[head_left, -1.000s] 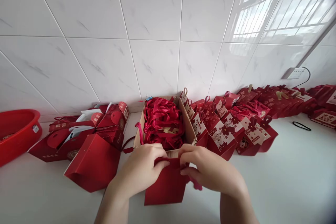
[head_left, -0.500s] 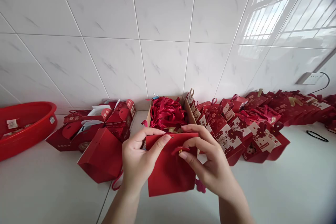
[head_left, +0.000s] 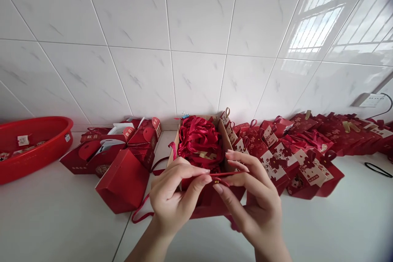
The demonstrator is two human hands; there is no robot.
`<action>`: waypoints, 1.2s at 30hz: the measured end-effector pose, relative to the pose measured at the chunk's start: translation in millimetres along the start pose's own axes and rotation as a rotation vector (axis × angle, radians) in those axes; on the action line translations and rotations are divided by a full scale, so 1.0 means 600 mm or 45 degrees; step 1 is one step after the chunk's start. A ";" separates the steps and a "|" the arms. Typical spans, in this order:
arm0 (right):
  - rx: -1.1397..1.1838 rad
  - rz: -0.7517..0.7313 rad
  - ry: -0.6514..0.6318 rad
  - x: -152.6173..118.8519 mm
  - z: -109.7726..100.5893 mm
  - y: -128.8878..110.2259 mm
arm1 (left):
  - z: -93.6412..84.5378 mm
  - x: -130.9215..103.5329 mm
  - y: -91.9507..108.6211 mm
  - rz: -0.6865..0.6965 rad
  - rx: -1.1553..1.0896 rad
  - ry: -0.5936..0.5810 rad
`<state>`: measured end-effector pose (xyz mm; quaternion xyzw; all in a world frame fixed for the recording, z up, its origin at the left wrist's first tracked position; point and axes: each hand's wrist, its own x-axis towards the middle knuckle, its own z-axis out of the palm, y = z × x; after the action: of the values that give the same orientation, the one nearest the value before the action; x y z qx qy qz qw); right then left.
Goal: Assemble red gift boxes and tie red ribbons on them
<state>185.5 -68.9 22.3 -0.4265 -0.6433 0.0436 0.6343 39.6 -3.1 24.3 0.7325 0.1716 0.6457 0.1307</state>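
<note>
A red paper gift box is in front of me, tilted so that I look along its top edge. My left hand is closed on that edge, pinching it between thumb and fingers. In a thumb-and-finger pinch, my right hand has a small red tag with a gold stud, right beside the edge. Whether the stud touches the box, I cannot tell. Just behind the hands stands an open cardboard box of dark red ribbons. The gift box's far side is hidden.
Folded red gift boxes stand at left, beside a red plastic basin. Several decorated red boxes line the wall at right. A black loop lies near the right edge. The tiled wall bounds the back.
The gift box has tipped, so its front panel is seen more edge-on. Both hands have moved slightly down and right, and the tag with the gold stud is closer to the top edge.
</note>
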 end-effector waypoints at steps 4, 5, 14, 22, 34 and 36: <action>0.096 -0.017 0.148 -0.007 0.009 -0.007 | -0.001 -0.003 -0.001 0.099 -0.077 0.018; 0.158 -0.009 0.191 -0.009 0.012 -0.008 | -0.002 -0.005 -0.002 0.133 -0.086 0.035; 0.280 -0.095 0.248 -0.010 0.019 0.007 | -0.002 -0.025 0.003 0.095 -0.036 0.144; 0.221 -0.064 0.664 0.001 0.000 0.014 | 0.000 0.003 0.021 0.107 0.326 -0.166; 0.194 -0.254 0.749 0.016 -0.007 0.040 | 0.001 0.008 0.005 -0.043 0.178 -0.434; 0.162 -0.285 0.713 0.019 -0.011 0.040 | -0.019 0.016 -0.005 -0.079 0.096 -0.404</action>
<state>205.0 -50.3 18.1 -0.3079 -0.4824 -0.1054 0.8133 28.9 3.0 33.2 0.8240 0.1954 0.5107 0.1482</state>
